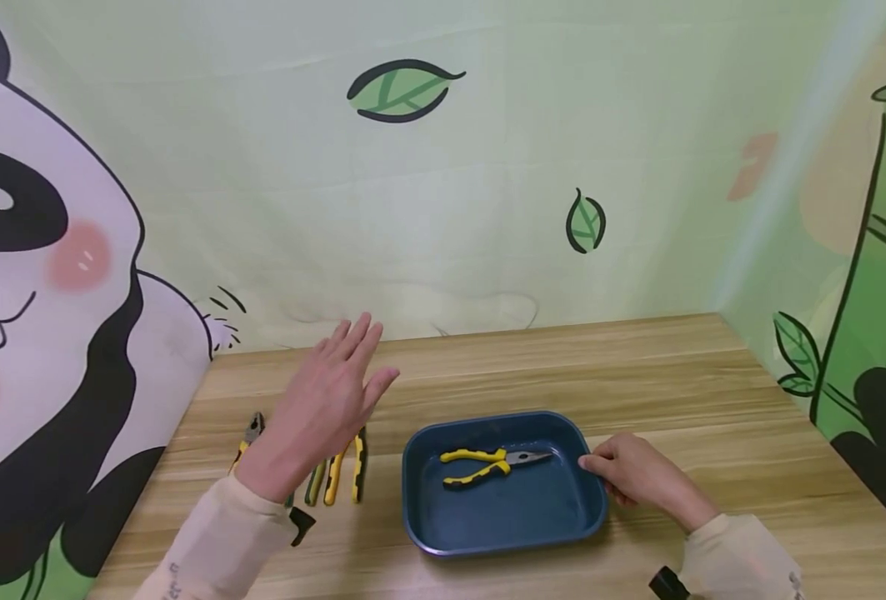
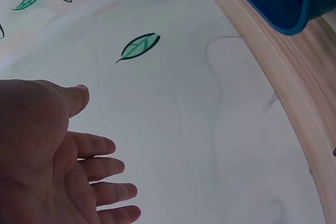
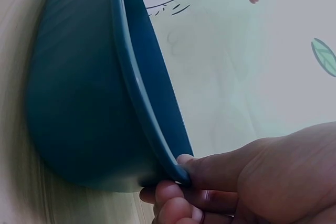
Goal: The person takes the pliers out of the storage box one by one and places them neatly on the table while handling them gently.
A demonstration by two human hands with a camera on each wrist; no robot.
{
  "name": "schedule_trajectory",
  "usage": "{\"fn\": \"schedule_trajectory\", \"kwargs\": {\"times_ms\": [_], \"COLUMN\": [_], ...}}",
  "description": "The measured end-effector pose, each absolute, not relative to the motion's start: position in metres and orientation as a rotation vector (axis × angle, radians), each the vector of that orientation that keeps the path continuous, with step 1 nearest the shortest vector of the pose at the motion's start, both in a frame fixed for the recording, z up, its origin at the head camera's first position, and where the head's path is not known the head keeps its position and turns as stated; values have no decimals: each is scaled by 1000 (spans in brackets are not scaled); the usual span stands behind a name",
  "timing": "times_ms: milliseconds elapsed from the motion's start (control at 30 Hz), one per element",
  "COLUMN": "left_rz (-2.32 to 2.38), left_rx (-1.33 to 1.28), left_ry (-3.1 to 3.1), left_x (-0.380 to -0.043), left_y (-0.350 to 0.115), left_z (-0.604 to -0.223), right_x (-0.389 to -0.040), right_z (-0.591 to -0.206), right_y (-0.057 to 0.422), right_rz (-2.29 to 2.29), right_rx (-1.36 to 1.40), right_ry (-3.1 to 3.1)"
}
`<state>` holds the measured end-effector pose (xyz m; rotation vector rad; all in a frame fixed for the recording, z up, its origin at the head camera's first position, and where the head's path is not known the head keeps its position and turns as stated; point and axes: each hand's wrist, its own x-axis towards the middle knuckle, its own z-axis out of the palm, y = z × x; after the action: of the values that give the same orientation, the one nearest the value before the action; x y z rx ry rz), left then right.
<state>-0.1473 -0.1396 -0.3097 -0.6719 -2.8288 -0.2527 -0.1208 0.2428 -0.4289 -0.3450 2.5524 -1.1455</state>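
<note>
A dark blue rectangular basin (image 1: 503, 546) stands on the table, with long-nose pliers (image 1: 476, 477) with yellow and black handles lying inside it. My right hand (image 1: 641, 475) pinches the basin's right rim between thumb and curled fingers; the right wrist view shows the thumb over the rim (image 3: 144, 98) and fingers beneath. My left hand (image 1: 326, 396) is raised left of the basin, fingers straight and thumb spread, holding nothing. In the left wrist view its palm (image 2: 42, 166) faces the camera. Below and behind it lie more hand tools, partly hidden, including yellow and black handles (image 1: 358, 475).
Another plier-like tool with a dark metal head (image 1: 253, 429) lies at the left of the wooden table (image 1: 563, 358). Behind the table hangs a pale green printed cloth (image 1: 473, 208) with leaves, a panda (image 1: 45, 333) and bamboo.
</note>
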Motion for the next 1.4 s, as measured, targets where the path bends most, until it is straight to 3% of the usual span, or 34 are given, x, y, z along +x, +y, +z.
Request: {"fn": "schedule_trajectory", "kwargs": {"times_ms": [1400], "left_rz": [-241], "left_rx": [-1041], "left_ry": [-2809], "left_x": [-134], "left_y": [-61], "left_z": [-335], "right_x": [-126], "right_z": [-417], "right_y": [236], "right_rz": [-1003], "right_rx": [-232], "right_ry": [2597]}}
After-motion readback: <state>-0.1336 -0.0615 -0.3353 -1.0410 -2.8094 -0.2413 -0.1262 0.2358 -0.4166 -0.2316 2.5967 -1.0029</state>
